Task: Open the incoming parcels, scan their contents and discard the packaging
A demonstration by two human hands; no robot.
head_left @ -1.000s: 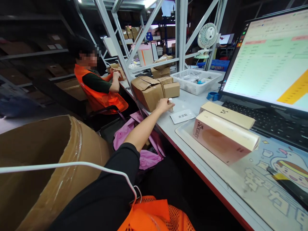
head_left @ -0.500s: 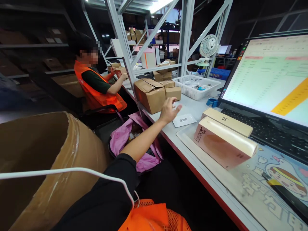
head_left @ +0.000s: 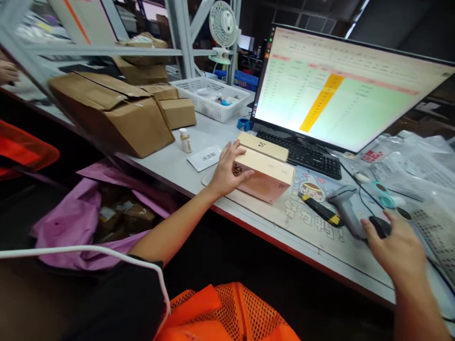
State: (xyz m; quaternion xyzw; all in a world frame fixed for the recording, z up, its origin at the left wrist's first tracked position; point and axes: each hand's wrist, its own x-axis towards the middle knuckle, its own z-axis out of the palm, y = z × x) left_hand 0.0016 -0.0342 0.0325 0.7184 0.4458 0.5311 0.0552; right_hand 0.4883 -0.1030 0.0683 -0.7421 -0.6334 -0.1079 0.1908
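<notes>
Clock positions are taken from the pink carton [head_left: 270,183] at the desk's near edge. The left hand [head_left: 224,174] spans its 9 o'clock end, thumb across the front face, fingers at the top edge; firmness cannot be told. A cream box [head_left: 272,150] lies alongside at 12.

Risks, in my judgement: a one-ended hold could swing the carton into the cream box or off the edge; a leftward sweep could topple the capped bottle [head_left: 185,142] upright at 10. At 4, the right hand [head_left: 401,248], fingers parted, is by the mouse [head_left: 378,228], contact unclear; the scanner [head_left: 350,220] beside it could be knocked against the utility knife [head_left: 318,208].

Writing: the white packet [head_left: 206,163], towards 10, reads 冰凉贴. Carton lettering is partly covered; monitor [head_left: 341,97] text is illegible.
</notes>
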